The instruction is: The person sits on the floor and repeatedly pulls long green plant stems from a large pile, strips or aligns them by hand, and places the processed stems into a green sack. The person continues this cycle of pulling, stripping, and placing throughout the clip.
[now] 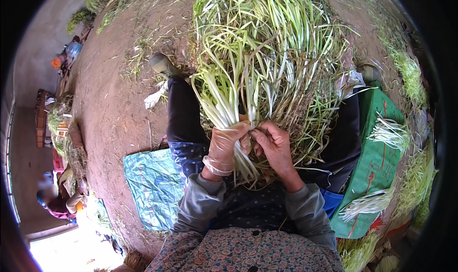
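Observation:
A bunch of pale leafy stalks [220, 105], like blanched garlic leaves, is gripped in my left hand [224, 146], which wears a thin see-through glove. The white lower ends hang below that fist, over my lap. Close beside it, my right hand [274, 148] pinches at the base of a stalk [252, 111] between thumb and bent forefinger. The fingertips of both hands nearly meet there, and exactly what lies between them is partly hidden. In front of my hands, between my legs, a large heap of long green-and-white stalks [286, 46] spreads out with dry brown leaves among it.
A green woven sack [368, 164] on my right carries two small bunches of white stalks [388, 132]. A teal plastic sheet [154, 188] lies on the dirt floor [111, 103] at my left. Another person [59, 200] sits far left. More stalks [415, 179] line the right side.

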Available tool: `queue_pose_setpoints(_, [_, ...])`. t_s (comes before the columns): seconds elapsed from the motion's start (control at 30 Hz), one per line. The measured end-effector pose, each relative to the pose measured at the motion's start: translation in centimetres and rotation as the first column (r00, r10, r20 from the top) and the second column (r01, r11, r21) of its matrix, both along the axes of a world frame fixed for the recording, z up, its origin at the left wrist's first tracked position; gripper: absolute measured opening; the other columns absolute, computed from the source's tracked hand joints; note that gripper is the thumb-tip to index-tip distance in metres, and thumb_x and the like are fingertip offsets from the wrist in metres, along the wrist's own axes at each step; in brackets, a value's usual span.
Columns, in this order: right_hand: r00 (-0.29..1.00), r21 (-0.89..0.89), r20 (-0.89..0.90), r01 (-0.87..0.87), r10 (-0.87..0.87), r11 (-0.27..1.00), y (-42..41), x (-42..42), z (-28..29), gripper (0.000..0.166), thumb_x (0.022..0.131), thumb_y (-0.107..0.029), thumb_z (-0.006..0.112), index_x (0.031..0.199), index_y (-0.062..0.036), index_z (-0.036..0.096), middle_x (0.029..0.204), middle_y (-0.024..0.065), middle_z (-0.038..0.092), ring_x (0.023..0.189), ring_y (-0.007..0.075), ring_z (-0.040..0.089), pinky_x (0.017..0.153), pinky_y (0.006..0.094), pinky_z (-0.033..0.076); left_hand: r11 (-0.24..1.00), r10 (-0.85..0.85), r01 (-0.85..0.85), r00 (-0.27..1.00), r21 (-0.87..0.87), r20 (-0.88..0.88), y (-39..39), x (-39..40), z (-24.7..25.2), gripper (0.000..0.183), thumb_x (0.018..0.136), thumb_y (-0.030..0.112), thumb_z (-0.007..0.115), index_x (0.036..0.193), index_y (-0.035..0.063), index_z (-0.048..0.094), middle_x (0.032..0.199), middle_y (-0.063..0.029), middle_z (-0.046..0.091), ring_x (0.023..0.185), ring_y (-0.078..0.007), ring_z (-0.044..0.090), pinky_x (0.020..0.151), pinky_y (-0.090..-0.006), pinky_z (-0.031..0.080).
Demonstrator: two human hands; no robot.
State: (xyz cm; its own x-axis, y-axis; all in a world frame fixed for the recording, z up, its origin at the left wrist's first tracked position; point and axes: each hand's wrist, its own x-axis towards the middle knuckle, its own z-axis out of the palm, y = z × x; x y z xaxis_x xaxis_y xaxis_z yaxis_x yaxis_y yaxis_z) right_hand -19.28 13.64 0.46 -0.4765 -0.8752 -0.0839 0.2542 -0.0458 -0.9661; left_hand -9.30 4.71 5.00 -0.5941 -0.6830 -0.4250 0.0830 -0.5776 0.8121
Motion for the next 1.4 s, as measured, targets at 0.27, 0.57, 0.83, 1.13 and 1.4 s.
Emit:
queue_pose_setpoints(0.27, [0.972,-0.023,0.236,0.022,-0.016,0.999,0.5,0.0,-0.6,0.013,0.091,-0.012,0.058,0.083,-0.0008,0.057,0.061,-0.0015,0.054,0.047,0.0029,0.048,0.041,0.018,0.04,0.997,-0.028,0.028,1.0,-0.077,0.0,0.2,-0.2,-0.8,0.016,0.083,0.013,0.066,0.089,-0.001,0.061,0.059,-0.0014,0.056,0.045,-0.0084,0.049,0.04,-0.0206,0.039])
queue_pose_setpoints(0.57, [0.666,0.077,-0.691,0.456,-0.282,0.887,4.5,-4.7,-6.5,0.006,0.08,-0.006,0.063,0.08,-0.0031,0.058,0.062,0.01,0.059,0.051,0.0123,0.054,0.05,0.0296,0.045,0.991,0.136,-0.136,0.988,0.012,-0.067,-2.8,3.2,0.9,0.022,0.082,0.02,0.062,0.09,0.0001,0.063,0.047,0.0017,0.046,0.036,-0.01,0.04,0.037,-0.0237,0.034])
queue_pose_setpoints(0.83, [0.72,0.354,-0.691,0.414,-0.065,0.839,8.9,-7.7,-6.1,0.016,0.082,-0.013,0.065,0.09,0.0008,0.063,0.068,0.0134,0.062,0.061,0.0183,0.06,0.058,0.0304,0.046,0.955,0.266,-0.294,0.914,-0.047,-0.306,-6.3,5.7,2.5,0.021,0.084,0.019,0.061,0.096,0.0018,0.057,0.046,0.0034,0.043,0.036,-0.0094,0.038,0.039,-0.0254,0.031])
queue_pose_setpoints(1.13, [0.627,0.066,-0.757,-0.204,0.182,0.977,-1.9,-1.8,1.8,0.023,0.081,-0.01,0.065,0.103,-0.0054,0.061,0.094,0.0092,0.062,0.068,0.0247,0.062,0.062,0.0358,0.051,0.971,0.231,-0.179,0.868,0.157,-0.44,-5.7,5.8,2.0,0.008,0.09,0.015,0.054,0.092,0.0078,0.054,0.05,0.0027,0.043,0.037,-0.0089,0.038,0.039,-0.024,0.03])
queue_pose_setpoints(1.4, [0.716,0.087,-0.669,-0.191,0.199,0.978,2.5,-1.1,-0.9,0.008,0.079,-0.001,0.061,0.086,-0.0013,0.056,0.076,0.0135,0.055,0.066,0.031,0.057,0.057,0.0377,0.045,0.973,0.228,-0.217,0.899,0.073,-0.373,-6.5,7.6,0.0,0.01,0.089,0.017,0.056,0.092,0.0075,0.054,0.049,0.0047,0.039,0.038,-0.0066,0.036,0.039,-0.0229,0.029])
